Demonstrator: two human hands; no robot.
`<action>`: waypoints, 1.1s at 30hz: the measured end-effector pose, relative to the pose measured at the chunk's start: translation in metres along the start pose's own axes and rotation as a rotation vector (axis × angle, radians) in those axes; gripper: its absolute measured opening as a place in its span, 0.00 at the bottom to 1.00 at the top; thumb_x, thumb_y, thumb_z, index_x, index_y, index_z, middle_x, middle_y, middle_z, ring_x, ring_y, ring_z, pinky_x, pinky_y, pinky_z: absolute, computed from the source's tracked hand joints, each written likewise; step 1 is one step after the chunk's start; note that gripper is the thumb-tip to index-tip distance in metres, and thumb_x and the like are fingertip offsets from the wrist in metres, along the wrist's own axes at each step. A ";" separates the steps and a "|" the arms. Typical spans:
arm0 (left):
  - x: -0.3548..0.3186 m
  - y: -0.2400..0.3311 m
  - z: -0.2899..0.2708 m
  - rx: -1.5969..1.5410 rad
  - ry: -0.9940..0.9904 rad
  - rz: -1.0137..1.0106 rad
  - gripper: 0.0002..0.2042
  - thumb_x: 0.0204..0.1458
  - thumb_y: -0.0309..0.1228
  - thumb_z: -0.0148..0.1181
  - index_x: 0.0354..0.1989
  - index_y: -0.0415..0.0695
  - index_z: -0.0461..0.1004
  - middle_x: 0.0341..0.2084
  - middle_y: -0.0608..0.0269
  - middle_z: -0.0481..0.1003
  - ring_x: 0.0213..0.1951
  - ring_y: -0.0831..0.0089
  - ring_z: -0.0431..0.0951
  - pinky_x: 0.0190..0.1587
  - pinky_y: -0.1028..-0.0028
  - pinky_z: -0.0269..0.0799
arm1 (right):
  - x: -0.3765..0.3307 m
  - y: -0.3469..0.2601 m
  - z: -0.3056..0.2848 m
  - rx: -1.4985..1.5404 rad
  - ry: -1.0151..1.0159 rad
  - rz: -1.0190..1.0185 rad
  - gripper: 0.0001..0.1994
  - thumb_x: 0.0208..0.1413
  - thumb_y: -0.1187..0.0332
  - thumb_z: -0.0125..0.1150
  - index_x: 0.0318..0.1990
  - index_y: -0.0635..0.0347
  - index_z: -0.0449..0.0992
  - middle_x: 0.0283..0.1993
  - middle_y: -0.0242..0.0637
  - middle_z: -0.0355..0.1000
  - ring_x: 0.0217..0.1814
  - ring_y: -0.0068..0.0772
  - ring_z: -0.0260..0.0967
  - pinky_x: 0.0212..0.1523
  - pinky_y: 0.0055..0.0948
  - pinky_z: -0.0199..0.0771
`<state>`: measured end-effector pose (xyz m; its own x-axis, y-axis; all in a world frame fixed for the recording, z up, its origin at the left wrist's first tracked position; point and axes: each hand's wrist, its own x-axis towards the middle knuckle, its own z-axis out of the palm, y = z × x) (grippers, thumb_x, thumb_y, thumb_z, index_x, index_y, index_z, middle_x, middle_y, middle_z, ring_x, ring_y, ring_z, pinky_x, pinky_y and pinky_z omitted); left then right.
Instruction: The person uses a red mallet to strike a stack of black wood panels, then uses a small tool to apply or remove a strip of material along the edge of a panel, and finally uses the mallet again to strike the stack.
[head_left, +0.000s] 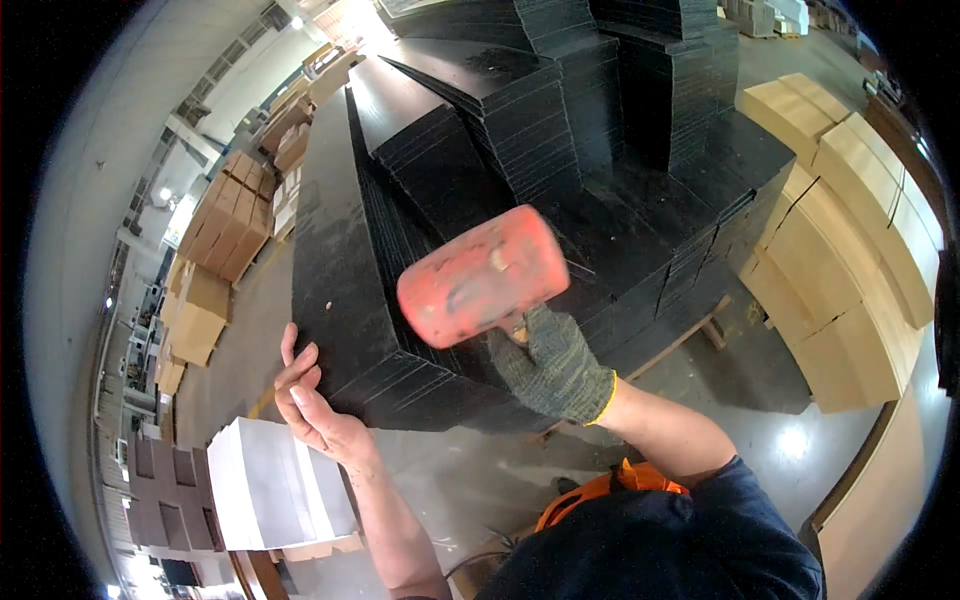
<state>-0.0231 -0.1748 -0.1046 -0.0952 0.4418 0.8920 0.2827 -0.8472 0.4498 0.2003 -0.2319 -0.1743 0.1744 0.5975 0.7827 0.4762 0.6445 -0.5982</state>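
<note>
My right hand [555,368], in a dark knitted glove with a yellow cuff, grips a mallet by its handle. The mallet's scuffed red head [480,278] is raised in front of the black sheets, slightly blurred. Most of the handle is hidden by the glove. At the near left corner of a stack of black sheets [340,270], my bare left hand [318,405] has its fingers apart and holds nothing. It is beside the stack's edge; whether it touches is hard to tell.
More black stacks [620,110] rise behind, resting on a wooden pallet [712,332]. Tan cut-board stacks [835,270] stand on the right. A white stack [265,490] is at the lower left, and brown cartons [225,220] line the left side.
</note>
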 end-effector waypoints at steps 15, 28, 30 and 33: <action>-0.001 -0.002 -0.003 -0.020 -0.064 0.020 0.15 0.69 0.35 0.36 0.39 0.36 0.67 0.47 0.51 0.74 0.63 0.51 0.68 0.65 0.58 0.58 | -0.035 0.013 0.000 -0.010 -0.065 0.135 0.19 0.52 0.72 0.60 0.52 0.61 0.68 0.32 0.55 0.70 0.31 0.61 0.71 0.28 0.52 0.70; 0.000 -0.001 -0.001 0.015 -0.030 -0.004 0.16 0.69 0.33 0.36 0.33 0.37 0.65 0.42 0.52 0.74 0.61 0.38 0.67 0.65 0.46 0.57 | -0.044 0.011 -0.002 -0.123 -0.146 0.104 0.16 0.46 0.76 0.66 0.44 0.67 0.74 0.36 0.52 0.70 0.30 0.55 0.70 0.25 0.46 0.68; 0.000 0.002 0.000 0.024 -0.029 -0.015 0.16 0.69 0.34 0.35 0.33 0.37 0.65 0.42 0.52 0.74 0.61 0.39 0.68 0.65 0.46 0.57 | -0.048 0.013 -0.001 -0.105 -0.157 0.148 0.17 0.46 0.76 0.66 0.46 0.66 0.74 0.36 0.53 0.70 0.31 0.55 0.70 0.26 0.46 0.68; 0.000 0.004 0.000 0.055 -0.021 -0.029 0.16 0.68 0.34 0.35 0.35 0.37 0.66 0.43 0.52 0.74 0.61 0.40 0.68 0.65 0.47 0.58 | -0.055 0.018 0.001 -0.089 -0.124 0.141 0.19 0.49 0.74 0.64 0.50 0.61 0.72 0.36 0.54 0.71 0.31 0.58 0.70 0.27 0.49 0.69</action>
<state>-0.0216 -0.1784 -0.1026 -0.0839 0.4727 0.8772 0.3320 -0.8167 0.4719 0.1988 -0.2530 -0.2282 0.1395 0.7367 0.6617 0.5295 0.5091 -0.6785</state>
